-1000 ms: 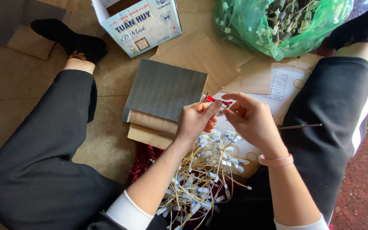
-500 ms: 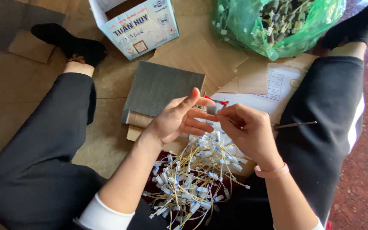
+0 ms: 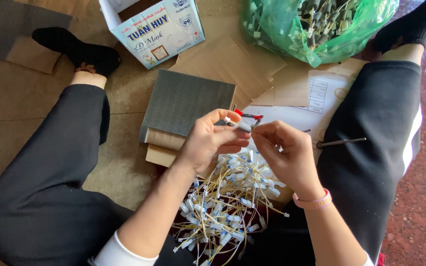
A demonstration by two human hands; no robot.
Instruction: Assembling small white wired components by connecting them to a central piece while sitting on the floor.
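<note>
Head view: left hand (image 3: pixel 208 143) and right hand (image 3: pixel 284 152) jointly pinch one small grey component (image 3: pixel 242 126); a wired-parts pile (image 3: pixel 223 202) lies below, green bag (image 3: pixel 316 24) remains full.

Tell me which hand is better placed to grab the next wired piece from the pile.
Probably the right hand: only its fingertips touch the small grey part, which the left hand grips, and it hovers over the pile.
</note>
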